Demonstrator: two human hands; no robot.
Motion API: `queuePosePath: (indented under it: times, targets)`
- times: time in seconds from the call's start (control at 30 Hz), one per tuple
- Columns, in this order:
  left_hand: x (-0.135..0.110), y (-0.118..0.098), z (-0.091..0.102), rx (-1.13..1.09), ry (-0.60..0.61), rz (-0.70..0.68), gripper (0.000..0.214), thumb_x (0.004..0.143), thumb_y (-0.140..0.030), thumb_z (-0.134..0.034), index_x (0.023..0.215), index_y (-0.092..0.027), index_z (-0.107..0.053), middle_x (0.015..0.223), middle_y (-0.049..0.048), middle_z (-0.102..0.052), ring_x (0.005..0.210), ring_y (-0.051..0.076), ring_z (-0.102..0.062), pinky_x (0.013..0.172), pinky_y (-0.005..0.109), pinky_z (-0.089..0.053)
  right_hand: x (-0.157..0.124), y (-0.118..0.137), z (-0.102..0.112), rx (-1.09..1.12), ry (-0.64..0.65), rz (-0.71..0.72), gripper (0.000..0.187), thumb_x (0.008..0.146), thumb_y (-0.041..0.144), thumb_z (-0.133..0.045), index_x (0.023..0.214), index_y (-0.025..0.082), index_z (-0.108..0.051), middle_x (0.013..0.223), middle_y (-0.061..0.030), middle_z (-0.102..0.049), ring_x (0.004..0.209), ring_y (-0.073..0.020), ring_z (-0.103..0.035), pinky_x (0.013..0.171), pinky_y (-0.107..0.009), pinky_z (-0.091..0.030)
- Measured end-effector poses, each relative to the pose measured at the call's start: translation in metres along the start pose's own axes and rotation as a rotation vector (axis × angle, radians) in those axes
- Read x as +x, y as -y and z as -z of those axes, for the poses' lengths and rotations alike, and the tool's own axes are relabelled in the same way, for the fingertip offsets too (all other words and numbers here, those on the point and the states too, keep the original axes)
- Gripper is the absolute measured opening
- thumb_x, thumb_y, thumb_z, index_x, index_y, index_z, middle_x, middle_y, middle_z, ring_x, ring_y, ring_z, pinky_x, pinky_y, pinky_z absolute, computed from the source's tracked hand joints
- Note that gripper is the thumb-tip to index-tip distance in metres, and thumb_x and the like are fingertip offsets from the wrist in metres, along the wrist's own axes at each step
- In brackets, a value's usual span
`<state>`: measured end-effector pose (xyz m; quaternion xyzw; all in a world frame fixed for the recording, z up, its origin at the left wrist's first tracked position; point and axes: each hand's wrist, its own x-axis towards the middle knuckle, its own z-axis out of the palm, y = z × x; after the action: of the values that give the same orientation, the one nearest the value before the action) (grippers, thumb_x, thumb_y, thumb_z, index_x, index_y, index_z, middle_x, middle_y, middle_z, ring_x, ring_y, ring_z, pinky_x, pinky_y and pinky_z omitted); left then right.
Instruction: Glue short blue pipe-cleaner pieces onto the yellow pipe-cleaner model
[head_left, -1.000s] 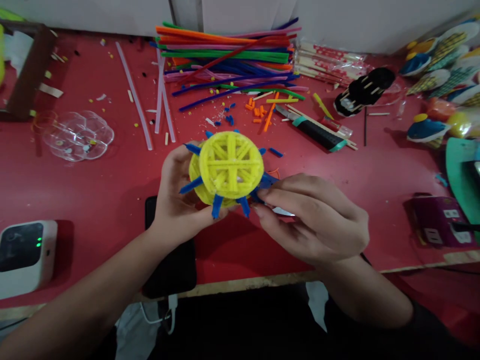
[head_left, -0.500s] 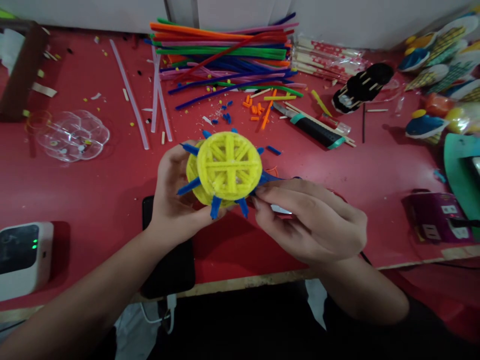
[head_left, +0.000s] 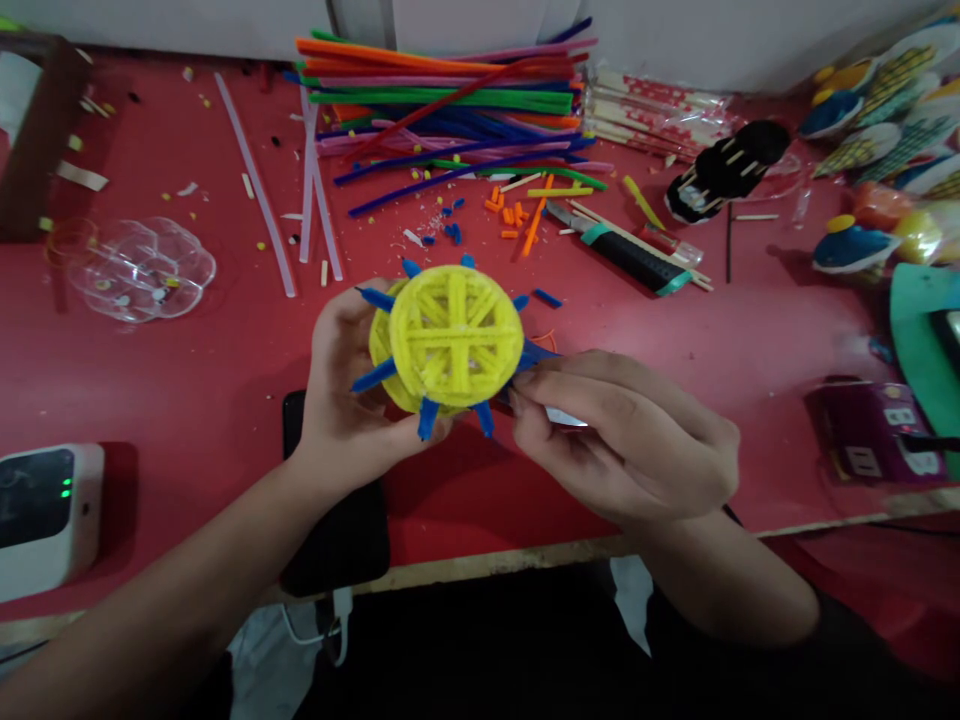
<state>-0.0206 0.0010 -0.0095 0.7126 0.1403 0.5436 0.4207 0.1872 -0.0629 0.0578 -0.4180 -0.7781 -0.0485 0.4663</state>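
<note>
My left hand (head_left: pixel 349 400) grips a yellow pipe-cleaner wheel (head_left: pixel 450 338) from its left side, fingers curled round the rim. The wheel has crossed yellow spokes and several short blue pieces sticking out round its edge. My right hand (head_left: pixel 622 440) is closed, its fingertips pinching a blue piece (head_left: pixel 534 356) at the wheel's right edge. A small white or silvery object shows under the right fingers; I cannot make out what it is. Both hands hover above the red table (head_left: pixel 187 370).
A pile of coloured pipe cleaners (head_left: pixel 450 110) lies at the back. A utility knife (head_left: pixel 622 255), packed chopsticks (head_left: pixel 652 115), a clear flower-shaped tray (head_left: pixel 139 270), a black phone (head_left: pixel 337 540), a white device (head_left: pixel 45 515) and finished craft pieces (head_left: pixel 870 150) surround the hands.
The view has shifted slightly. My right fingertips have closed in a little on the blue piece at the wheel's right edge. The wheel stays in my left hand.
</note>
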Motion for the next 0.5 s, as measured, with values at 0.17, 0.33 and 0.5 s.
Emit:
queuePosePath:
  times: [0.17,0.33,0.5]
  targets:
    - [-0.001,-0.001,0.000,-0.006,-0.002,0.030,0.119,0.052,-0.028,-0.102,0.152,-0.040,-0.038,0.152,0.0031,-0.048,0.143,0.034,-0.052,0.104,0.058,-0.052,0.003,0.001,-0.002,0.050,-0.006,-0.011,0.021,0.084,0.000,-0.068,0.093,0.019,-0.069,0.077,-0.0034,-0.077,0.070,-0.0138,-0.074,0.071,-0.024,-0.066]
    - [-0.004,-0.002,-0.003,-0.021,-0.046,0.068,0.115,0.054,-0.021,-0.101,0.150,-0.037,-0.039,0.151,0.0041,-0.048,0.142,0.034,-0.053,0.100,0.057,-0.057,0.001,0.001,-0.002,0.037,-0.020,-0.023,0.026,0.085,0.004,-0.070,0.102,0.024,-0.068,0.081,-0.0010,-0.078,0.070,-0.0157,-0.074,0.068,-0.027,-0.066]
    - [-0.010,0.003,-0.004,-0.053,-0.069,0.173,0.114,0.057,-0.027,-0.101,0.150,-0.036,-0.036,0.156,0.0078,-0.041,0.147,0.035,-0.044,0.100,0.054,-0.059,-0.003,-0.006,0.000,0.038,0.028,0.062,0.021,0.089,0.010,-0.068,0.107,0.022,-0.069,0.084,-0.0024,-0.077,0.073,-0.0157,-0.073,0.066,-0.027,-0.065]
